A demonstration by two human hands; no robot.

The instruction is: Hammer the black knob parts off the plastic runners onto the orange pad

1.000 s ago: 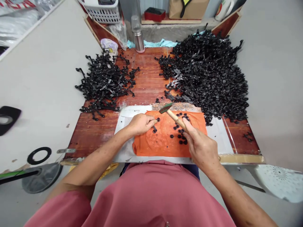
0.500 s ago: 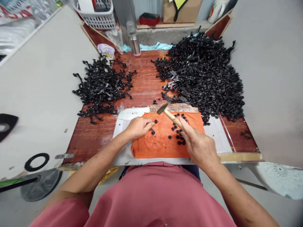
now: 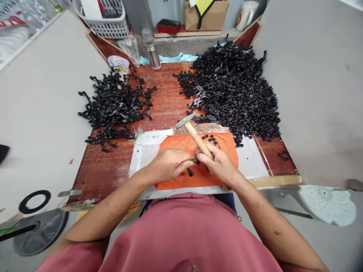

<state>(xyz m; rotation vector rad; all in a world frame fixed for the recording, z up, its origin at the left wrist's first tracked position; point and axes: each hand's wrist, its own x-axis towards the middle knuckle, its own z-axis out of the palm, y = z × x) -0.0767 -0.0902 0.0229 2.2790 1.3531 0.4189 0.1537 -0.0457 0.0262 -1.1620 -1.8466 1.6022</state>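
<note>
My right hand (image 3: pixel 219 162) is closed around the wooden handle of a hammer (image 3: pixel 197 140). Its metal head points away from me, raised over the far edge of an orange cloth (image 3: pixel 170 185). Close beside it, my left hand (image 3: pixel 170 164) pinches a slim black strap-like part (image 3: pixel 193 159) whose far end reaches the right fingertips. Whether the right fingers grip that end too, I cannot tell. A black end of a part (image 3: pixel 190 172) hangs below the left fingers. Several small round black pieces (image 3: pixel 211 138) lie on the cloth, some hidden behind the right hand.
A large heap of black parts (image 3: pixel 235 90) covers the table's right side, and a smaller heap (image 3: pixel 113 105) lies at left. Grey panels flank the reddish wooden table (image 3: pixel 164 90). Behind stand a steel bottle (image 3: pixel 153 56), a white basket (image 3: pixel 109 28) and a mug (image 3: pixel 247 15).
My right hand has moved left with the hammer, towards my left hand. The left hand has shifted right and nearer to me with the black part. The view has moved slightly.
</note>
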